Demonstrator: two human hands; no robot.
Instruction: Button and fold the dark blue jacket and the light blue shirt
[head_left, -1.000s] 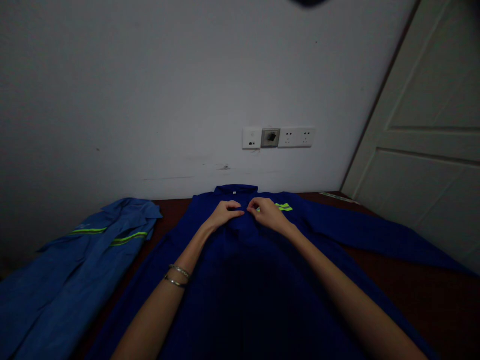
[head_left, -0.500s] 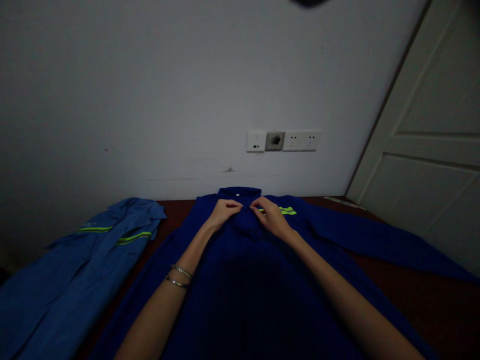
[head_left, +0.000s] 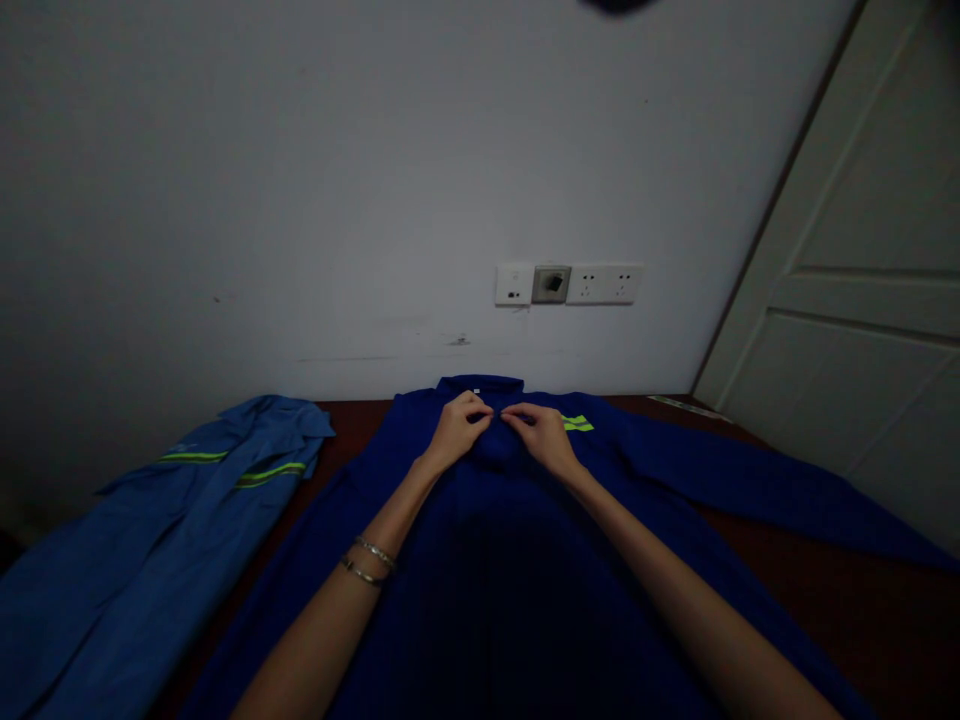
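A dark blue work jacket (head_left: 465, 500) lies spread out, its collar (head_left: 480, 383) toward the wall and one sleeve stretched to the right. My left hand (head_left: 459, 428) pinches the cloth of its front, just below the collar. Close beside it, my right hand (head_left: 541, 435) pinches the same front from the other side, fingertips nearly meeting the left ones. Any button between the fingers is too small to make out. A yellow-green reflective strip (head_left: 577, 423) shows on the chest by my right hand.
At the left lies a lighter blue work garment (head_left: 150, 530) with yellow-green stripes. Both garments rest on a dark red surface (head_left: 356, 425). Behind is a wall with sockets (head_left: 604, 284); a white door (head_left: 862, 300) stands at the right. A thin printed strip (head_left: 686, 407) lies near the back edge.
My left hand has moved slightly right, closer to my right hand. The right hand's fingers have shifted a little at the jacket front. The garments lie as before.
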